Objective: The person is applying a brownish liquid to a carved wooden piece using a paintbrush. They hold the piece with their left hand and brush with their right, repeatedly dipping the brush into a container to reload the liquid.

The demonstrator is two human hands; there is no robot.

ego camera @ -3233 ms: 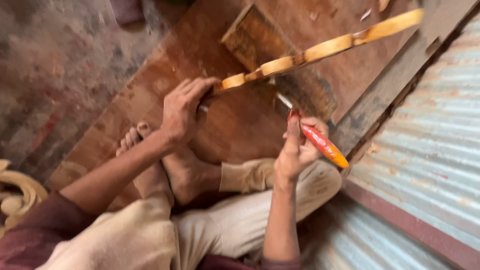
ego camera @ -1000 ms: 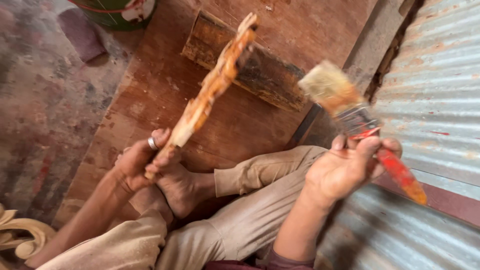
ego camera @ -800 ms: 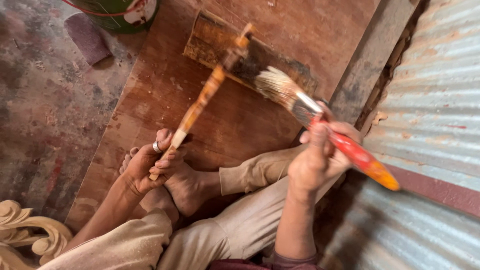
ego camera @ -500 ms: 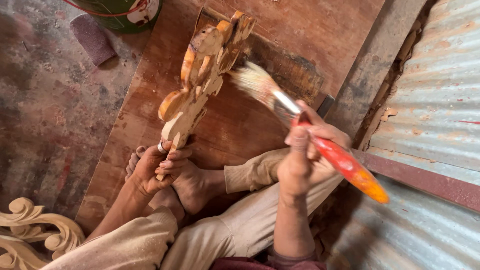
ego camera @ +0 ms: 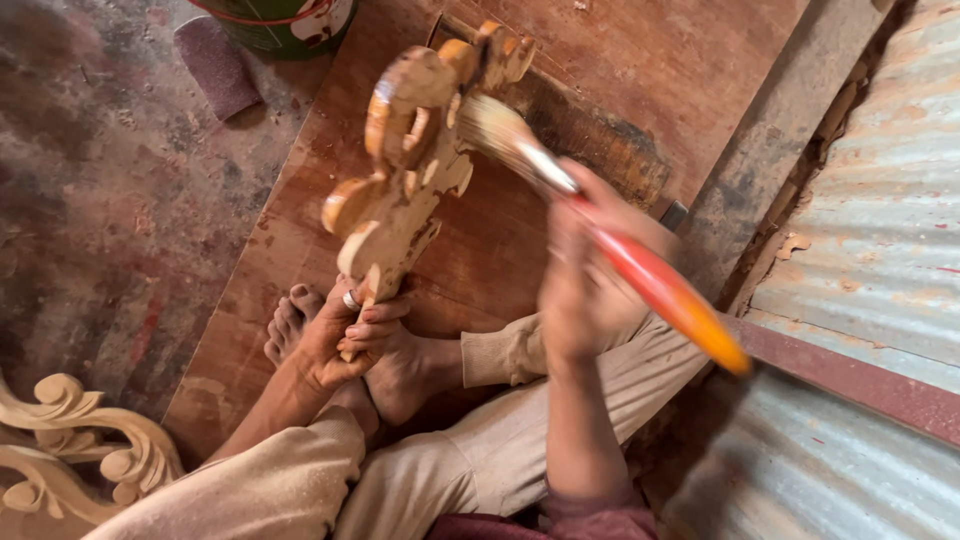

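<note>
My left hand [ego camera: 345, 335], with a ring on one finger, grips the lower end of a carved wooden ornament [ego camera: 405, 165] and holds it upright over the brown board [ego camera: 620, 60]. The carving is pale wood, partly coated orange-brown. My right hand [ego camera: 580, 275] is closed on a paintbrush [ego camera: 600, 230] with a red and orange handle. The brush's pale bristles touch the right side of the carving near its top. I sit cross-legged with bare feet just below my left hand.
A dark wooden block [ego camera: 590, 135] lies on the board behind the carving. A green bucket [ego camera: 285, 20] and a piece of sandpaper [ego camera: 215, 65] sit at the upper left. An unpainted carved scroll [ego camera: 75, 455] lies at the lower left. Corrugated metal sheet [ego camera: 880, 230] runs along the right.
The carving has been turned from edge-on to face me and held more upright. The brush swung in from the right until its bristles met the carving's upper right side.
</note>
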